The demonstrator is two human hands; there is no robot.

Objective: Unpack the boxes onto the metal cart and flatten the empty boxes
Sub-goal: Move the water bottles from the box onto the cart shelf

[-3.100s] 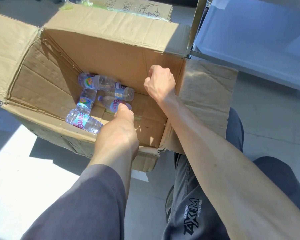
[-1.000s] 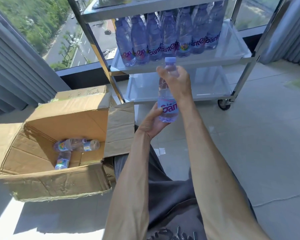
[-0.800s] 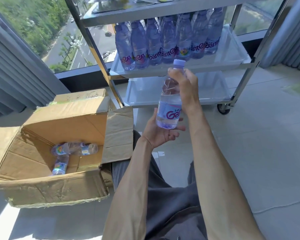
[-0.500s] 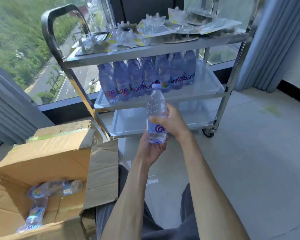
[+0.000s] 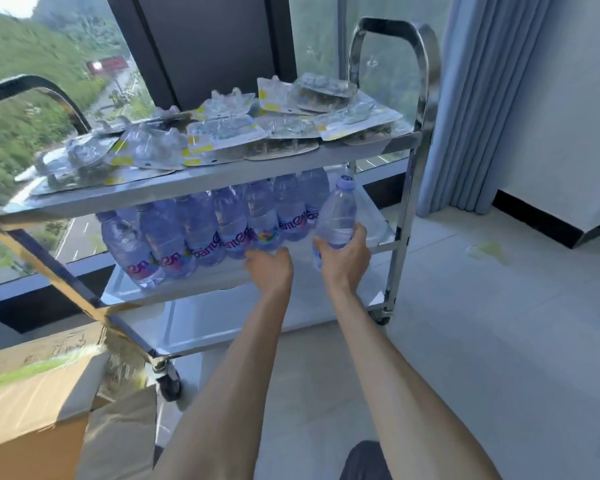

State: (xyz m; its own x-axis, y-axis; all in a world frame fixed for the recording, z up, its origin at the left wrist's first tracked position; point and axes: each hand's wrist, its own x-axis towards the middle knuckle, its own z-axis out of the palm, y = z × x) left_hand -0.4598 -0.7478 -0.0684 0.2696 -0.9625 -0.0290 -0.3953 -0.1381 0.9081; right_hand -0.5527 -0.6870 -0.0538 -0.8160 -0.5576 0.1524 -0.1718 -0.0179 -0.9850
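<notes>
My right hand (image 5: 343, 261) grips a clear water bottle (image 5: 336, 216) with a lilac cap, upright at the right end of the metal cart's middle shelf (image 5: 205, 284). A row of several matching bottles (image 5: 201, 233) stands on that shelf. My left hand (image 5: 269, 268) reaches to the shelf just in front of that row, fingers curled and hidden behind the knuckles, holding nothing I can see. The open cardboard box (image 5: 32, 403) shows at the lower left, its inside out of view.
The cart's top shelf (image 5: 174, 185) carries several clear blister packs (image 5: 222, 133). The bottom shelf (image 5: 222, 323) is bare metal. A cart wheel (image 5: 168, 384) stands beside the box. Windows lie behind, a blue curtain (image 5: 482, 98) to the right, tiled floor under me.
My view rose from the box to the cart. The right hand carried the bottle forward to the middle shelf. The left hand let go of the bottle's base and moved to the shelf.
</notes>
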